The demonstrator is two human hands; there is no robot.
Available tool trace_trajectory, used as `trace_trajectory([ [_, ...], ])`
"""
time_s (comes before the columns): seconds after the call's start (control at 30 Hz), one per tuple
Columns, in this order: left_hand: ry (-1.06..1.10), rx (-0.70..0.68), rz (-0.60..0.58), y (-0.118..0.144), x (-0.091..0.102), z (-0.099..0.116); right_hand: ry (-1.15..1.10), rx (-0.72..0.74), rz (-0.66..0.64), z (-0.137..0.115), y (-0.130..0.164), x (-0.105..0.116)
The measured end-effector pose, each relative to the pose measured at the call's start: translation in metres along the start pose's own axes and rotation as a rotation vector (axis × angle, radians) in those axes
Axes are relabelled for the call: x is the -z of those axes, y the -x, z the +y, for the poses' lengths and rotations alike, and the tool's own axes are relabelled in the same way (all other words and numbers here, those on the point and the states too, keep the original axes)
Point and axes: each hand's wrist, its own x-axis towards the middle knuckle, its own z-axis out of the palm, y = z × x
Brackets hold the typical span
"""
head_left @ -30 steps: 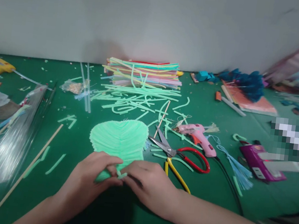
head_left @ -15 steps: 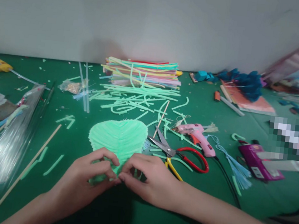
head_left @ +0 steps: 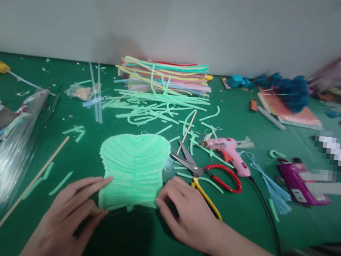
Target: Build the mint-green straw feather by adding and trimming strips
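A light green fuzzy leaf shape made of pipe cleaners (head_left: 135,169) lies in front of me, with a darker midrib and a short stub at its near edge. My left hand (head_left: 77,207) is at its lower left corner, index finger on top and thumb at the near edge. At the lower right edge, my right hand (head_left: 180,207) pinches the side between thumb and curled fingers. Fine threads show along the near edge. Scissors (head_left: 196,171) with one red and one yellow handle lie blades apart, just right of the leaf.
Loose green pipe-cleaner pieces (head_left: 147,111) and a multicoloured bundle (head_left: 167,76) lie beyond the leaf. A pink glue gun (head_left: 232,151) and a purple glue gun (head_left: 302,184) are on the right. Left are a wooden stick (head_left: 28,190) and clear plastic sleeves (head_left: 8,150).
Both hands have moved apart from the leaf's near tip to its lower corners. The lower part, gathered to a point before, is now spread wide and flat.
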Motion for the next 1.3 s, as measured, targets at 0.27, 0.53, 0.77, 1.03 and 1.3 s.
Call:
trace_trajectory([
  [0.27, -0.024, 0.051, -0.021, 0.014, -0.004, -0.003, 0.068, 0.051, 0.035, -0.004, 0.012, -0.004],
  [0.53, -0.062, -0.039, 0.083, 0.02, 0.004, 0.004, 0.174, 0.126, 0.123, -0.009, 0.02, -0.002],
  [0.77, -0.176, -0.163, 0.023, 0.02, -0.008, 0.011, 0.245, 0.166, 0.12, -0.012, 0.018, -0.013],
  [1.03, -0.342, -0.164, 0.089, 0.036, -0.018, 0.017, 0.181, 0.15, 0.141, -0.023, 0.017, -0.026],
  [1.3, -0.395, -0.041, 0.174, 0.048, -0.026, 0.023, 0.139, 0.132, 0.128, -0.026, 0.017, -0.022],
])
